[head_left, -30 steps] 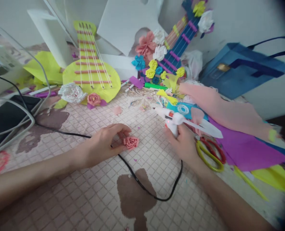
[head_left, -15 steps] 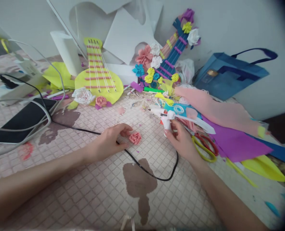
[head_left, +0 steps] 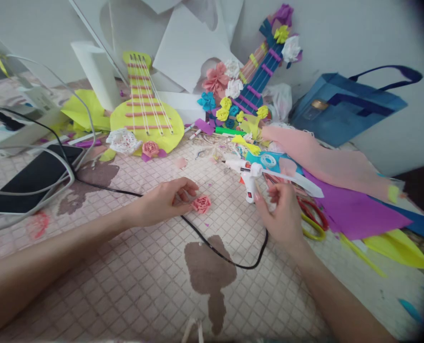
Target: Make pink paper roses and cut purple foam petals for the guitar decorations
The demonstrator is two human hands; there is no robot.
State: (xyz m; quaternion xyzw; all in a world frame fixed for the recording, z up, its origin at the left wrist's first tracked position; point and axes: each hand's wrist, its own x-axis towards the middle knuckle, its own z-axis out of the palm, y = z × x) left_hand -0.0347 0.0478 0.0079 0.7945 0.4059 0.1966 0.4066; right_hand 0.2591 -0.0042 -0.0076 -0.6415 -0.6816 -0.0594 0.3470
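A pink paper rose point(head_left: 201, 204) lies on the table by the fingertips of my left hand point(head_left: 167, 201). Those fingers are curled but apart, with nothing between them; the thumb is close to the rose, and I cannot tell if it touches. To the right a white hot glue gun point(head_left: 248, 180) rests on the table, its nozzle pointing left and a glue stick out of its back. My right hand point(head_left: 281, 214) is just right of the glue gun's handle, fingers apart and holding nothing. The gun's black cord point(head_left: 212, 247) loops across the table in front of both hands.
A yellow paper guitar point(head_left: 147, 124) leans at the back, decorated with paper flowers. A blue paper guitar point(head_left: 260, 78) with flowers stands further right. Scissors point(head_left: 314, 224), purple paper point(head_left: 355, 209) and a blue bag point(head_left: 340, 112) are on the right; a black tablet-like slab point(head_left: 33, 178) lies left.
My right hand has let go of the glue gun and drawn slightly back to the right. My left hand has shifted slightly, its thumb now closer to the rose.
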